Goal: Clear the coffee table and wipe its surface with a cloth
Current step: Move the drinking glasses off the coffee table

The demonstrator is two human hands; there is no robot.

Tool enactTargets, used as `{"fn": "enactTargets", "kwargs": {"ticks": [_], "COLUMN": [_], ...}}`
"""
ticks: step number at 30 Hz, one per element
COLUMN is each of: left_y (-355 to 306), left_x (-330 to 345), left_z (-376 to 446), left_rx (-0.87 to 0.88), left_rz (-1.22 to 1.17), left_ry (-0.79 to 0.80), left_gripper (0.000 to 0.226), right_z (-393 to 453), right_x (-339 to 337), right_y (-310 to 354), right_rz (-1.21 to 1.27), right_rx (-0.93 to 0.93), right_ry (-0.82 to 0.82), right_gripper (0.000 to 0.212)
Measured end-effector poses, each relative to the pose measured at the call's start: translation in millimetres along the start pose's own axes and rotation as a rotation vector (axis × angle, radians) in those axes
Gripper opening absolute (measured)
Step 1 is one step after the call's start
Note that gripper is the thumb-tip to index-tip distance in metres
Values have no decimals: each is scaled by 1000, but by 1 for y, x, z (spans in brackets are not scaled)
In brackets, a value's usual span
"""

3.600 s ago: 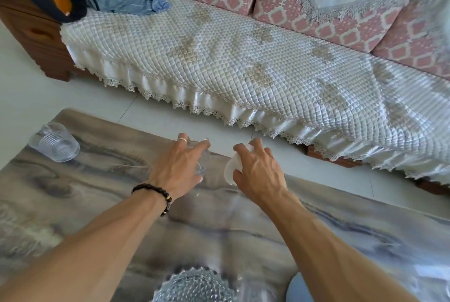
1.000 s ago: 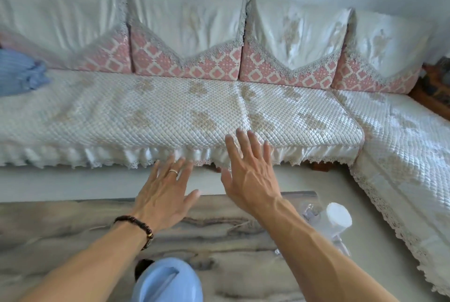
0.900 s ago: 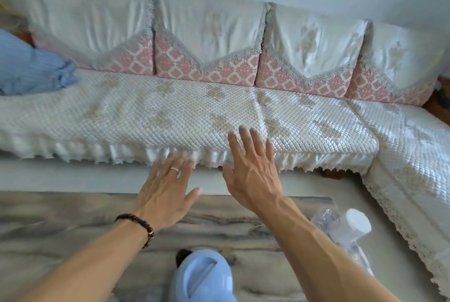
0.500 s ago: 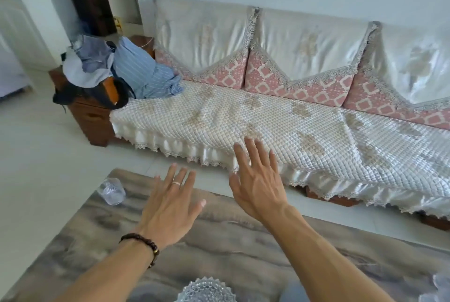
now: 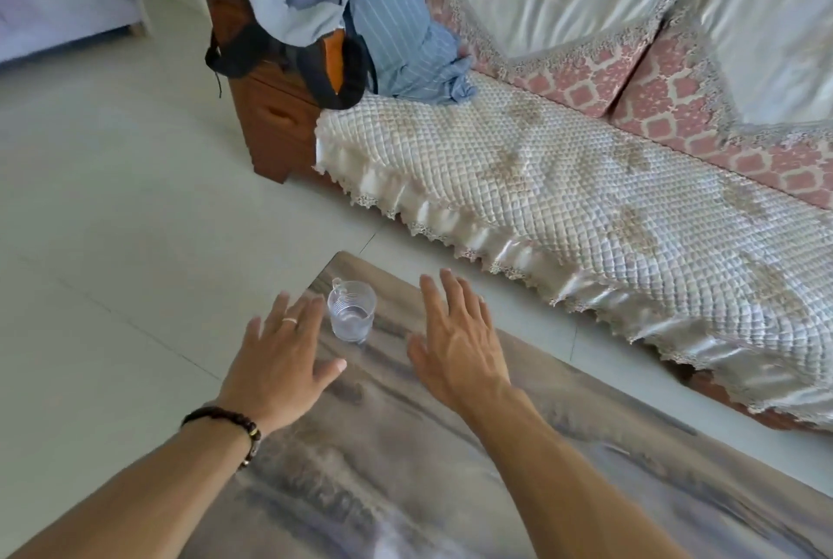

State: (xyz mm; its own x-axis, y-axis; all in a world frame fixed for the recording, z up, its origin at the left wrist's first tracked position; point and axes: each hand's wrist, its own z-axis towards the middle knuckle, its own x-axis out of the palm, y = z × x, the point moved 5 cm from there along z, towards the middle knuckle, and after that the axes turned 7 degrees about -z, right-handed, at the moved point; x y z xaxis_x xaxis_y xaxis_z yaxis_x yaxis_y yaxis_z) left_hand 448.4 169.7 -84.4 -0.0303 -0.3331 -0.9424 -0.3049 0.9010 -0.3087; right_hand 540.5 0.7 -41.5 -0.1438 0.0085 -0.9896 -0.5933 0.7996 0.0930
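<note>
Both our hands are flat and empty here, fingers spread, nothing gripped. Our left hand (image 5: 281,367), ring on one finger and a dark bead bracelet (image 5: 224,423) at the wrist, sits over the table's edge, its fingertips just beside the cup (image 5: 351,316), at the cup's 8 o'clock. Our right hand (image 5: 457,340) is splayed at the cup's 4 o'clock, near it but apart. The cup is clear plastic, upright, close to the table's far corner. The table (image 5: 405,468) shows a grey marbled top. At 1 o'clock runs the sofa (image 5: 563,180) with its quilted cover, and at 12 o'clock a heap of clothes (image 5: 360,8) tops a wooden cabinet (image 5: 270,121).
</note>
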Motion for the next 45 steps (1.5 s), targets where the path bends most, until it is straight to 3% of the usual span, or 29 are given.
{"fn": "enactTargets", "kwargs": {"ticks": [6,10,15,21,28,45], "left_y": [48,45,52,21,-73,-428], "left_x": [41,55,66,43,12,19], "left_z": [63,87,101,92,71,-55], "left_rx": [0,64,76,180,316,551], "left_rz": [-167,-329,-394,-392,-381,-392], "left_ry": [32,6,28,-29,-80,-71], "left_gripper": [82,72,66,61,65,57], "right_z": [80,107,116,98,38,-229], "right_x": [81,112,123,98,28,-95], "right_y": [33,40,36,15,-47,-296], "right_rz": [59,97,200,271,283,268], "right_rx": [-7,29,94,116,176,350], "right_ry": [141,234,184,88,-18,-198], "right_gripper": [88,95,74,74,74,73]}}
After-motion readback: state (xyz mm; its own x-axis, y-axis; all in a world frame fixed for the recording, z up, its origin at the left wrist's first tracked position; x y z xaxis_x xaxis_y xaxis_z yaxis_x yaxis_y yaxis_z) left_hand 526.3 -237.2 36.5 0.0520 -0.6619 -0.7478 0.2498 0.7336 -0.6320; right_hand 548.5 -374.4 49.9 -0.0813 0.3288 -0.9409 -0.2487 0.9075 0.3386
